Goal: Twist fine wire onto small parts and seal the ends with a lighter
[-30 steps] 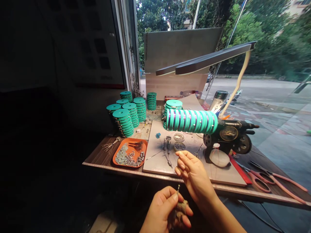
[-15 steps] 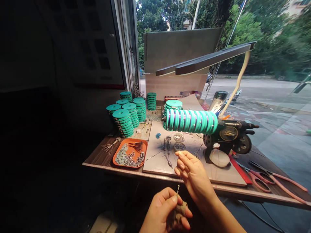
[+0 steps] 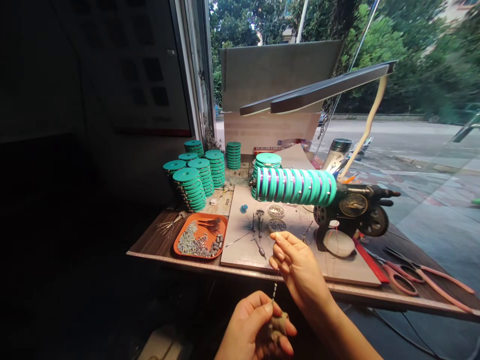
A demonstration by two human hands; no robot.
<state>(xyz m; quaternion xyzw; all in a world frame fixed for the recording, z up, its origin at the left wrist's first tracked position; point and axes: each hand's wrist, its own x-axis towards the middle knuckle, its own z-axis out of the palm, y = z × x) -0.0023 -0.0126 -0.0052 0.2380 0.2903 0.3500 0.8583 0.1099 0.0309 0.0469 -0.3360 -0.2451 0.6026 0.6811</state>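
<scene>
My left hand [image 3: 249,317] is closed at the bottom of the view. Its thumb and forefinger pinch a thin line [image 3: 275,289], on which small pale bead-like pieces sit just above the fingertips. A tan, crumpled wrap or lump [image 3: 278,325] shows at the fingers of that hand; which one cannot be made out. Above it and to the right, my right hand [image 3: 294,257] is closed over the board's front part, thumb and forefinger pressed together. The line rises toward this hand, but its upper end is too fine to follow.
An orange tray [image 3: 179,250] of small metal parts lies left of the board [image 3: 240,255]. Stacked green spools [image 3: 187,190] stand behind it. A winding machine [image 3: 354,205] carries a row of green spools [image 3: 296,186]. Scissors [image 3: 401,280] lie at right.
The hands stay almost in place. A little more of the beaded line shows above my left fingertips. The whole view has shifted very slightly.
</scene>
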